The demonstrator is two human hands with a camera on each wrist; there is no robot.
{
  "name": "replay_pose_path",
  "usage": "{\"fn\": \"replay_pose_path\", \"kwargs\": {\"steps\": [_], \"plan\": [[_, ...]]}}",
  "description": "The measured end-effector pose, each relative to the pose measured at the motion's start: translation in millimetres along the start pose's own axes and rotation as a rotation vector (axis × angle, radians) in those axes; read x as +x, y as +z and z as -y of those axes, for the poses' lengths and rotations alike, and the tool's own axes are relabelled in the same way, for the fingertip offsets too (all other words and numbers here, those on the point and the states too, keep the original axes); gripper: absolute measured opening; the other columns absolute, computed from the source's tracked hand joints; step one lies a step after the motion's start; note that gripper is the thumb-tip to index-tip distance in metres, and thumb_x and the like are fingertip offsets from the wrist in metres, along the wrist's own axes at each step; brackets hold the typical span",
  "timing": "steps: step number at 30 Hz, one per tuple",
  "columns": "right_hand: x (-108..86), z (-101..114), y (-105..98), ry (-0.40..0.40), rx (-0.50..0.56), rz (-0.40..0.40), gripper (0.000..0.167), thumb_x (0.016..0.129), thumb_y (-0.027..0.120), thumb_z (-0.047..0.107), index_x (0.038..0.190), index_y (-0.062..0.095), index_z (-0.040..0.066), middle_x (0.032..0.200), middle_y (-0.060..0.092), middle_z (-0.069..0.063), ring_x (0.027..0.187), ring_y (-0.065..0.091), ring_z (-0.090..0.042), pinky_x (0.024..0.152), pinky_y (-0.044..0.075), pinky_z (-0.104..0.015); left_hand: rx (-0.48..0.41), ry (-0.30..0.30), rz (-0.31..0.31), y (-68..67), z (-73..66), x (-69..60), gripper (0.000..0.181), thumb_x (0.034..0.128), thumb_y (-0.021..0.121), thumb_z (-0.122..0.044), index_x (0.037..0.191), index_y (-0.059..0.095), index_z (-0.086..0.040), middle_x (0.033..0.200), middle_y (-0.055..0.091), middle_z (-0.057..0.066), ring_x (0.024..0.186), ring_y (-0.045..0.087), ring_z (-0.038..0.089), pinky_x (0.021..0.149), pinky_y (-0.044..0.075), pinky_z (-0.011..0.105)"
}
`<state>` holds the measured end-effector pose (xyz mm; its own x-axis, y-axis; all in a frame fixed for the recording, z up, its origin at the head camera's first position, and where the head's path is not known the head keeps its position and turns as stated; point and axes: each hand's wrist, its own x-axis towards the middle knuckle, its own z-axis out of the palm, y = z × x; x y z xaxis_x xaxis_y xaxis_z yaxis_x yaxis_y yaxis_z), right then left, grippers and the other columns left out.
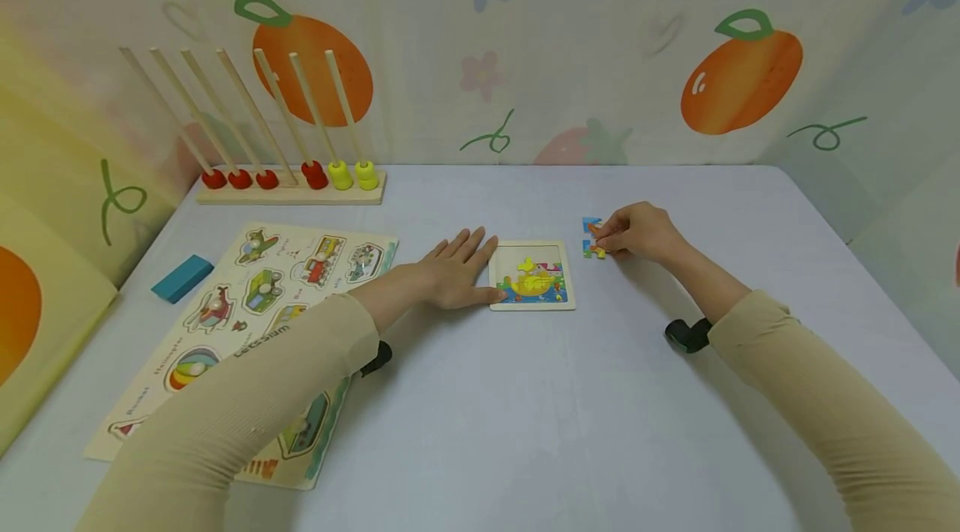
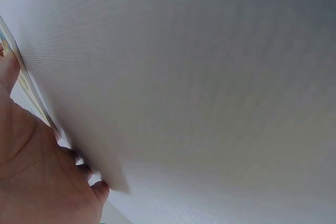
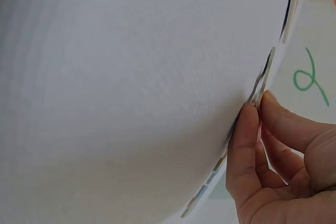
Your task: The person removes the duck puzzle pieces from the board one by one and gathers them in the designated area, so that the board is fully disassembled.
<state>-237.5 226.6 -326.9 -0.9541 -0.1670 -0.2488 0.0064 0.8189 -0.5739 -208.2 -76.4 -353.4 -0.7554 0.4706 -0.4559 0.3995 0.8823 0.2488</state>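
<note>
My left hand [image 1: 459,272] lies flat with its fingers spread, and its thumb rests on the left edge of a small square puzzle tray [image 1: 525,307]. A partly filled duck picture [image 1: 534,282] shows inside that tray. To the right of it, my right hand [image 1: 647,232] pinches a small jigsaw piece [image 3: 269,69] between thumb and fingertips, tilted up from the table in the right wrist view. Another jigsaw piece [image 3: 202,192] lies beside the fingers. In the left wrist view the left palm [image 2: 42,177] fills the lower left corner.
A wooden peg board [image 1: 300,197] with red and yellow beads stands at the back left. Below it lies a vehicle picture board [image 1: 225,265], partly under the left sleeve. A blue block [image 1: 182,278] sits at the left edge. Printed cloth [image 1: 420,57] hangs behind the table.
</note>
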Motion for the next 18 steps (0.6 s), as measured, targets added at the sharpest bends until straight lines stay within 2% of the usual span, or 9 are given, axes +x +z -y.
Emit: {"fn": "replay_pose_path", "kwargs": {"steps": [9, 18], "plan": [[-1.0, 1.1, -0.3, -0.003, -0.007, -0.011, 0.022, 0.091, 0.071, 0.016, 0.102, 0.071, -0.003, 0.081, 0.072, -0.005, 0.065, 0.063, -0.008, 0.063, 0.05, -0.021, -0.008, 0.0, 0.003, 0.6, 0.5, 0.3, 0.095, 0.0939, 0.04, -0.071, 0.159, -0.011, -0.024, 0.167, -0.019, 0.001, 0.157, -0.016, 0.025, 0.128, -0.004, 0.05], [-1.4, 5.1, 0.3, -0.009, -0.018, -0.054, 0.021, 0.094, 0.067, 0.019, 0.104, 0.069, 0.0, 0.086, 0.068, -0.01, 0.076, 0.06, -0.019, 0.065, 0.047, -0.021, 0.012, -0.013, 0.011, 0.6, 0.2, 3.0, 0.093, 0.0949, 0.04, -0.069, 0.159, -0.011, -0.024, 0.167, -0.019, 0.001, 0.157, -0.016, 0.025, 0.128, -0.005, 0.049]]}}
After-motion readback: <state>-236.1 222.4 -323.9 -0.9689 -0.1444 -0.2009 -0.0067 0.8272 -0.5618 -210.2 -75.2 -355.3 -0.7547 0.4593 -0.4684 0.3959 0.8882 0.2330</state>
